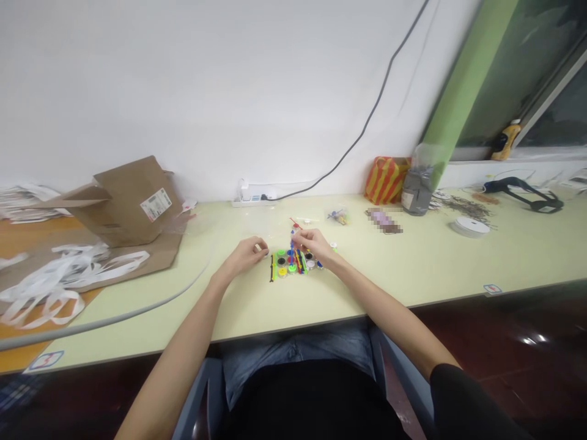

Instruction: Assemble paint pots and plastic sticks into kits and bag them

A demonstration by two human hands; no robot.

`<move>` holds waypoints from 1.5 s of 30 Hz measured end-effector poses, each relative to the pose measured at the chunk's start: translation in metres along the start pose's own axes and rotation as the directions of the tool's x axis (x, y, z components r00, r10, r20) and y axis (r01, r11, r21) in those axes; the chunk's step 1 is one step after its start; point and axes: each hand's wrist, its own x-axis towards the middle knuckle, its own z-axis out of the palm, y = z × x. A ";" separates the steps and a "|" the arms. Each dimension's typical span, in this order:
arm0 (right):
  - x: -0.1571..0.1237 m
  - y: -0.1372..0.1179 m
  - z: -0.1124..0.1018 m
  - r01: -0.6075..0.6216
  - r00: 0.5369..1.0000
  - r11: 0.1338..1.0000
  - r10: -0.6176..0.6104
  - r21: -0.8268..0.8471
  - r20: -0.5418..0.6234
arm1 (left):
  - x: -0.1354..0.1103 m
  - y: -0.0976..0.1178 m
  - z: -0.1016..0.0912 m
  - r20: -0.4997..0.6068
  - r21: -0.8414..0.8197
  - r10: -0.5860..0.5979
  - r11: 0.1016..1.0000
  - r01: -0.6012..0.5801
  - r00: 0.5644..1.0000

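My right hand (314, 243) is closed in a pinch on a thin blue plastic stick (292, 242), above a group of small coloured pieces. My left hand (249, 252) is just left of the group, thumb and fingers curled together; what sits at its fingertips is too small to make out. In the group lie round discs, among them a yellow disc (282, 272), a black disc (281, 261) and a green disc (292, 269). A black stick (271, 276) lies along the left side. Behind my right hand are a red piece (296, 225) and a white disc (307, 220).
A clear bag of coloured parts (338, 216) lies farther back on the table (394, 269). An open cardboard box (132, 201) and white straps (59, 278) are at left, with a grey hose (137, 313). A power strip (252, 198) sits against the wall; a white spool (471, 227) is at right.
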 end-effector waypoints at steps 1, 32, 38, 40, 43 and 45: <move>0.002 0.000 0.003 -0.011 1.000 0.997 0.011 -0.072 -0.002 | 0.000 -0.001 0.000 -0.015 0.023 0.015 1.000 -0.014 1.000; 0.035 -0.010 0.043 -0.083 0.989 0.423 0.150 -0.902 -0.021 | -0.006 0.007 0.008 0.008 0.159 0.088 0.983 -0.088 0.996; 0.060 -0.004 -0.027 -0.250 0.966 0.396 0.036 -0.883 -0.258 | -0.006 0.010 0.006 -0.022 0.112 0.078 0.991 -0.075 0.997; 0.066 0.001 -0.051 -0.267 0.961 0.406 0.038 -0.874 -0.275 | -0.007 0.008 0.007 -0.055 0.097 0.085 0.992 -0.079 0.995; 0.068 0.010 -0.071 -0.244 0.968 0.422 0.050 -0.873 -0.246 | -0.007 0.005 0.007 -0.078 0.129 0.085 0.989 -0.074 0.993; 0.070 0.016 -0.072 -0.230 0.972 0.437 0.053 -0.869 -0.231 | -0.007 0.004 0.008 -0.077 0.170 0.074 0.984 -0.060 0.994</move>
